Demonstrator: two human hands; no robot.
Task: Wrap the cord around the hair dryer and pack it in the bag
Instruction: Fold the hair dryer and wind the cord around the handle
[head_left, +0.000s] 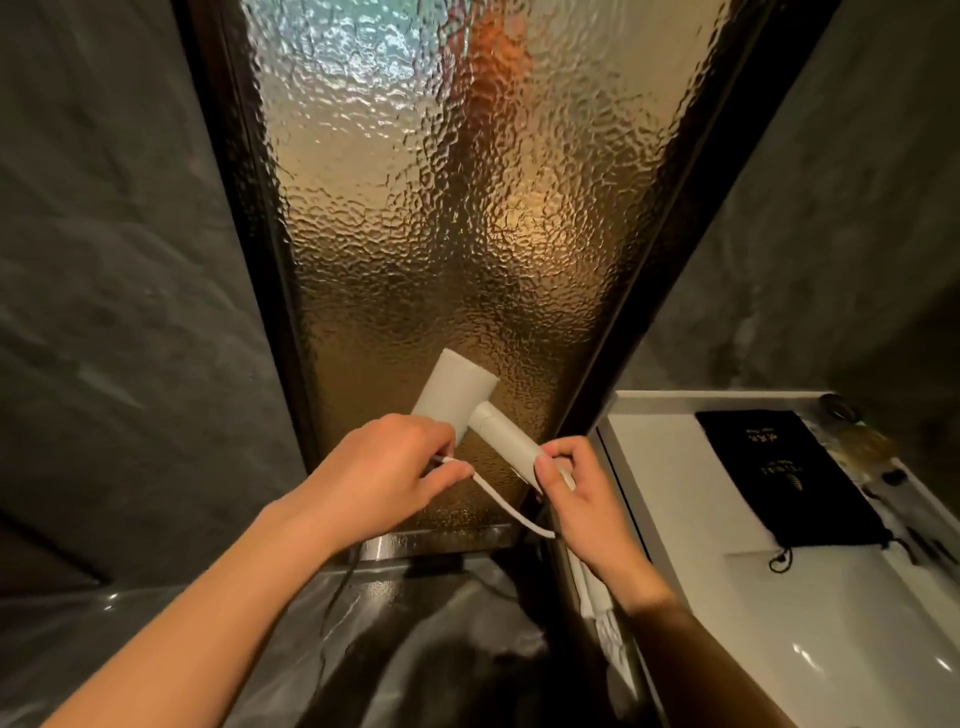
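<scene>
Left hand (382, 475) pinches the white cord (493, 499) between thumb and fingers, keeping it taut, likely to lead it around the handle for wrapping. Hair dryer (470, 405), white, sits mid-air in the centre, head up and to the left, handle slanting down to the right, in front of the textured glass panel (441, 208). Right hand (569, 491) is closed around the lower end of the handle, steadying the dryer so the other hand can work the cord. Cord runs from the left hand down right and goes behind the right hand; where it joins the handle is hidden, plug not visible. No turns seen on the handle yet, so wrapping looks barely begun. Far right, black drawstring bag (784, 478) lies flat on the white tabletop (675, 467), well apart from the dryer, presumably waiting for packing. Print on it unreadable. Small dark items beyond it too blurred to name.
</scene>
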